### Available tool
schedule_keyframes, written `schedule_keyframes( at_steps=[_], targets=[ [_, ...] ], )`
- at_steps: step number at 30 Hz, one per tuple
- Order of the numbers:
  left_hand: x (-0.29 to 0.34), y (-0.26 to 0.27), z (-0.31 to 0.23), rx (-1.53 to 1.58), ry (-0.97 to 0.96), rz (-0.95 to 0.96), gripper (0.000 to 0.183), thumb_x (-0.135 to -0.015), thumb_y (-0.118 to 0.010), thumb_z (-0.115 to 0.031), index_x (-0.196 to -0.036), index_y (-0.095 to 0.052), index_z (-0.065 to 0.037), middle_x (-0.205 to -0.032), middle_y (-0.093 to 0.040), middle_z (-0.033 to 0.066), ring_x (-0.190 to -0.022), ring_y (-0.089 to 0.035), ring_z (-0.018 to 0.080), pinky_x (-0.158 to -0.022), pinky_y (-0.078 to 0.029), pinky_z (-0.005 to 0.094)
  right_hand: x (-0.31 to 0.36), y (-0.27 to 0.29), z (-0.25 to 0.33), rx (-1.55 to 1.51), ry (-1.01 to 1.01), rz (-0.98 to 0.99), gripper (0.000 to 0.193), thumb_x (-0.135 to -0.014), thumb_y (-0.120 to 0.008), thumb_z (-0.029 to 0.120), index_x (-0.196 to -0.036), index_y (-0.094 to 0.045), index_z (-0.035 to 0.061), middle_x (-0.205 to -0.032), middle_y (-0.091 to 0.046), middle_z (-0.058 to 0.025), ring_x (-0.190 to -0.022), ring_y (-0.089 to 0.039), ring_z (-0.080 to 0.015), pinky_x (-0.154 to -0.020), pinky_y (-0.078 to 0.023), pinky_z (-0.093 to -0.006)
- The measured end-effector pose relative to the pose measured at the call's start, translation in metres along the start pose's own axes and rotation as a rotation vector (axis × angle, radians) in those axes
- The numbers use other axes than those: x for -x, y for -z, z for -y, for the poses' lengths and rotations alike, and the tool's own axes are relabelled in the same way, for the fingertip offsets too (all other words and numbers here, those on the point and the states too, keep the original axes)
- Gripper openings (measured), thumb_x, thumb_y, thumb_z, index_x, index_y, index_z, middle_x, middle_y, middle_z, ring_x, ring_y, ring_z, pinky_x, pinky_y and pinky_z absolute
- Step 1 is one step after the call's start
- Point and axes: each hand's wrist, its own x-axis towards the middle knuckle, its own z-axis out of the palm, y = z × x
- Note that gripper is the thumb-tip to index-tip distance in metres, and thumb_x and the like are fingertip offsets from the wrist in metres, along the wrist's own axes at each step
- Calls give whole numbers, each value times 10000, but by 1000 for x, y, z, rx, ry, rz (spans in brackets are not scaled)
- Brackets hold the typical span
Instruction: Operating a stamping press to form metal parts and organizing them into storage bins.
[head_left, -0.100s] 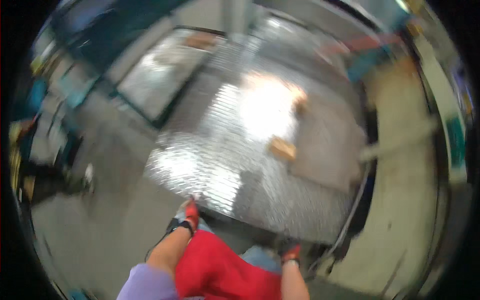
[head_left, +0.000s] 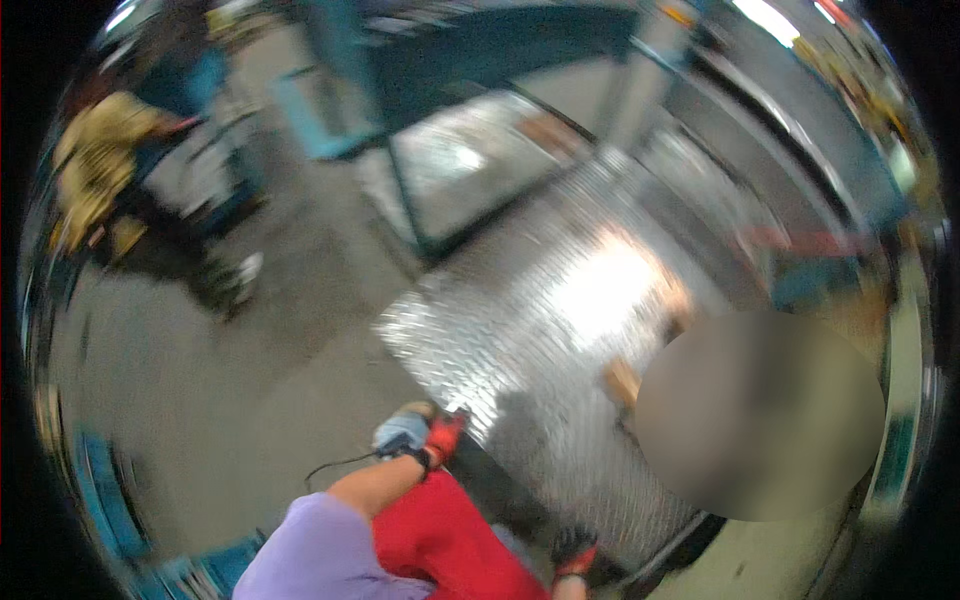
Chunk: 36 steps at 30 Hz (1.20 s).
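Note:
A large shiny ridged metal sheet (head_left: pixel 530 370) spreads in front of me, glare bright on its far part. My left hand (head_left: pixel 446 434), in a red and black glove, is closed on its near edge toward the left corner. Farther right along that edge, my right hand (head_left: pixel 574 552) in a matching glove also grips the sheet; motion blur softens its fingers. A small tan block (head_left: pixel 622 382) rests on the sheet toward the right, partly covered by a blurred oval patch.
A person (head_left: pixel 110 170) in a yellowish top stands at the far left, beside a blue cart-like frame. Beyond the sheet is a dark green machine (head_left: pixel 500 60) with a framed shiny panel. Grey floor (head_left: pixel 230 400) lies at left. A blurred oval hides the right side.
My view has swung to the left, so the sheet and both hands appear turned and the person at left shows more fully. Both hands keep their places along the sheet's edge.

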Motion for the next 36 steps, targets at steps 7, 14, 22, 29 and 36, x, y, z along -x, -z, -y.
schedule_keyframes(
  at_steps=[7,14,22,29,36],
  targets=[
    [153,149,-94,428,-187,338,730,-761,-457,-550,-1210,-384,21,-1111,-513,185,-1045,-475,282,-886,-352,338,4,-10,-107,-966,232,119,630,-766,-345,524,-1263,-323,137,-1301,-271,-110,-1190,-215,-266,-934,-219,-485],
    [137,291,-61,616,20,452,448,-809,-444,-463,-978,-533,-58,-891,-579,84,-727,-549,178,-618,-428,328,13,139,-279,-2556,-827,21,465,-854,-347,411,-1019,-540,22,-909,-598,-68,-772,-567,-202,-691,-440,-327],
    [86,363,-69,804,252,343,480,-766,-518,-468,-1066,-473,-95,-932,-568,99,-828,-557,220,-676,-439,346,19,126,-293,-3104,-1107,455,553,-802,-385,499,-979,-550,2,-844,-598,-119,-685,-546,-210,-648,-430,-320],
    [81,371,-96,842,197,502,345,-840,-466,-351,-1033,-480,-65,-930,-567,90,-827,-556,260,-689,-445,360,-42,102,-380,-2915,-933,502,399,-832,-405,395,-886,-551,27,-801,-593,-114,-648,-558,-207,-547,-437,-328],
    [178,502,-259,34,230,584,304,-806,-487,-346,-831,-530,-45,-632,-513,34,-628,-504,129,-539,-405,273,-123,-66,-543,-2303,-1023,-534,275,-844,-462,316,-917,-548,65,-802,-573,-9,-670,-540,-130,-576,-444,-274]
  ],
)
